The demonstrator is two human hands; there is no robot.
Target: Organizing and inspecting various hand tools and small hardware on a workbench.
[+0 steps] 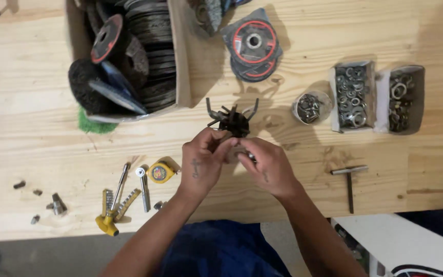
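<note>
Over the pale wooden workbench (37, 118), left hand (201, 164) and right hand (268, 166) together, fingers closed around a small dark metal part with spiky prongs (233, 119), held up between them just above the table. Behind, a cardboard box full of grinding discs (144, 56); at right, two small boxes of steel washers (375, 97). Near left wrist, a small yellow tape measure (160, 173).

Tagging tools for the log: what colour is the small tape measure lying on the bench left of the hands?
Yellow tape measure, with a dark centre; head view.
</note>
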